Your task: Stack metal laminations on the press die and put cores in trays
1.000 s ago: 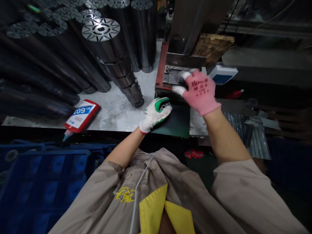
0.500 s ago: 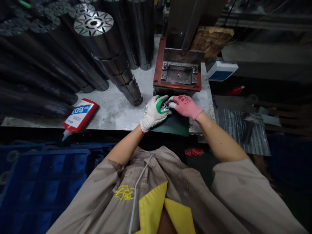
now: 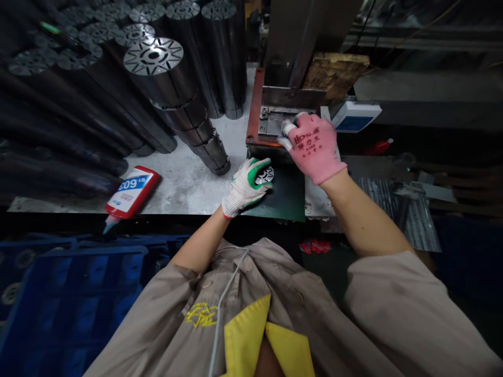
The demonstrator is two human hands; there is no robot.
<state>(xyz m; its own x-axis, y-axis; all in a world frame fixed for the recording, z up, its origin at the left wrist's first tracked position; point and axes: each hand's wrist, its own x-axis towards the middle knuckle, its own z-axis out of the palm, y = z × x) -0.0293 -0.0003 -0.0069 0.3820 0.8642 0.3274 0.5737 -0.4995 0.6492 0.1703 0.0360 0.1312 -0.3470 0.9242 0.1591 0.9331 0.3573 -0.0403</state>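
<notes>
My left hand [image 3: 248, 184], in a white knitted glove with green coating, is closed around a round slotted metal core [image 3: 264, 176] over a dark green mat [image 3: 288, 196]. The core's patterned end face points up. My right hand [image 3: 310, 144], in a pink glove with whitish fingertips, is over the metal fixture [image 3: 271, 125] on the red-framed base [image 3: 255, 104]. Its thumb and fingers are apart, with nothing visible between them. Part of the fixture is hidden under this hand.
Tall stacks of slotted cores [image 3: 155, 56] fill the left and back of the bench [image 3: 188, 191]. A red-and-white bottle [image 3: 131, 192] lies near the front edge. Blue trays [image 3: 78, 293] sit below left. A white device with a blue screen [image 3: 356, 118] stands right of the fixture.
My right hand has left the core and moved up and right onto the fixture. The left hand stays closed on the core, nearly in the same place. The view has tilted slightly.
</notes>
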